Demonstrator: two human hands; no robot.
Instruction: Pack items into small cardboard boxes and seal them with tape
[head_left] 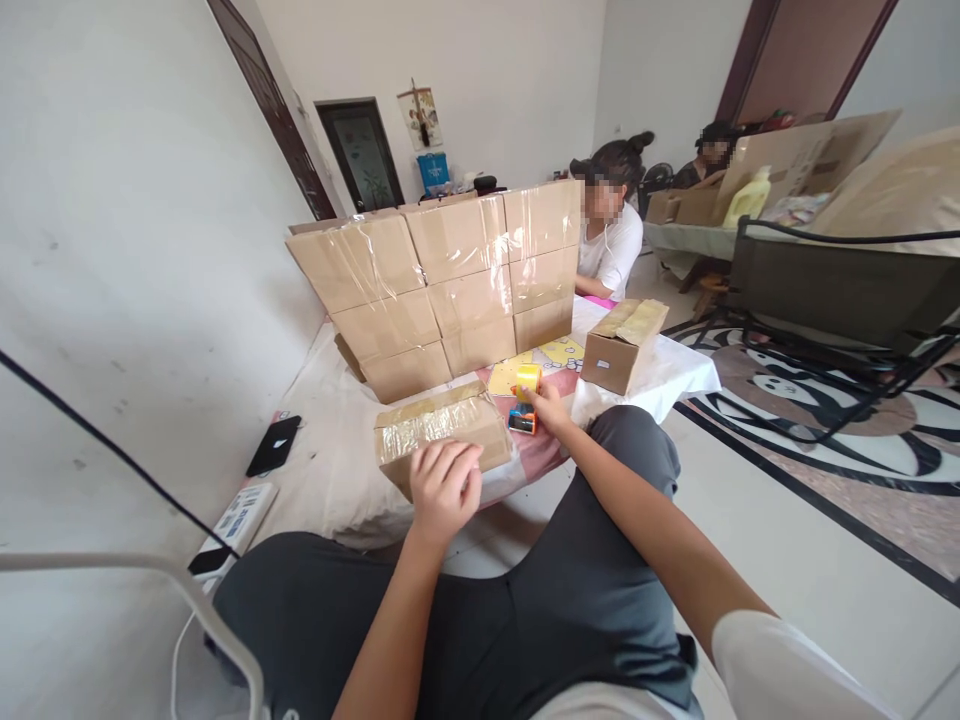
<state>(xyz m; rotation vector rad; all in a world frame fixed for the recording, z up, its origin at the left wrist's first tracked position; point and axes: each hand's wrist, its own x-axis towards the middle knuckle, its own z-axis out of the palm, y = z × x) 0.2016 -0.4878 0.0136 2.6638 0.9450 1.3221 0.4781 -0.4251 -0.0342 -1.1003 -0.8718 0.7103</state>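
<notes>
My right hand point(550, 406) is closed around a tape dispenser point(523, 420), orange and blue with a yellow roll of tape on it. The dispenser is just off the right end of a small cardboard box point(442, 418), whose top seam has a shiny strip of tape. In front of that box is my left hand point(445, 490), its back towards me and its fingers loosely bent and unclosed. I cannot tell whether the fingertips touch the cardboard. Behind stands a wall of stacked cardboard boxes point(469, 285), bound with clear tape.
Another taped box point(625, 345) stands at the right of the cloth-covered table point(330, 470). A black phone point(274, 446) and a white power strip point(238, 520) lie at left. A person in a white shirt point(619, 250) sits behind the stack. A dark chair point(832, 290) is at right.
</notes>
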